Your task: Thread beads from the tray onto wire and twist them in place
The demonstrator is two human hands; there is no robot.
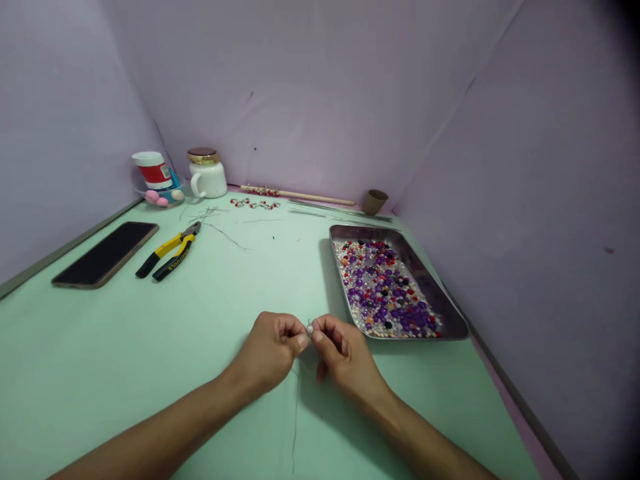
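Observation:
My left hand (273,347) and my right hand (345,353) meet over the table, thumbs and forefingers pinched together. Between their fingertips is a small beaded wire piece (309,329) with a pale bead showing; most of it is hidden by the fingers. A thin wire (295,420) hangs down below my hands toward the near edge. Just beyond my right hand sits a metal tray (455,327) of loose purple, red, black and pale beads (385,287).
At left lie a phone (107,255) and yellow-black pliers (170,252), near loose wires (207,215). Along the back are a white mug (210,180), a bowl (163,195) holding a red-white tub (153,172), beaded loops (255,204), a wooden stick (315,197) and a brown cup (374,202).

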